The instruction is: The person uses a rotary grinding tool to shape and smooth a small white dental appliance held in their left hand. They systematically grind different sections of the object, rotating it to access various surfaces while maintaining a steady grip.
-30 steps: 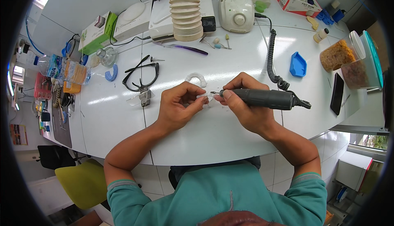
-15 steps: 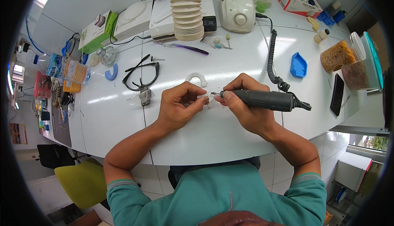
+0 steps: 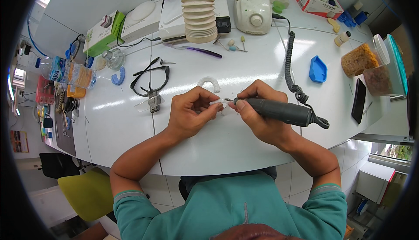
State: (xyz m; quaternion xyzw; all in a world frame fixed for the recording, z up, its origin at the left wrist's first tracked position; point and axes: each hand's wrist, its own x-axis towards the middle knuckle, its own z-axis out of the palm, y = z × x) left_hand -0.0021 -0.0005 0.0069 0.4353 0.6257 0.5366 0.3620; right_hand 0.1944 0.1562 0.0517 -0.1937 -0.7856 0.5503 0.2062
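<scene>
My right hand point(image 3: 262, 117) is wrapped round a black rotary handpiece point(image 3: 283, 112), whose thin metal bur points left. Facing it, my left hand point(image 3: 190, 111) pinches a small clear, whitish piece point(image 3: 218, 102) between thumb and fingertips. The bur tip lies at or very near this piece; I cannot tell whether they touch. Most of the piece is hidden by my fingers, though it looks like a clear dental tray. Just beyond my left fingers, a white horseshoe-shaped dental model point(image 3: 211, 82) lies on the table.
A coiled cord point(image 3: 288, 61) links the handpiece to a cream control box point(image 3: 253, 11). A ribbed suction hose point(image 3: 199, 9) hangs at the back. Black glasses point(image 3: 150, 78) lie left, a blue tray point(image 3: 317, 69) and black phone point(image 3: 358, 100) right. Several burs point(image 3: 231, 46) lie behind.
The back end of the handpiece has swung down toward me, its bur end staying near the small piece. My left hand looks almost unmoved.
</scene>
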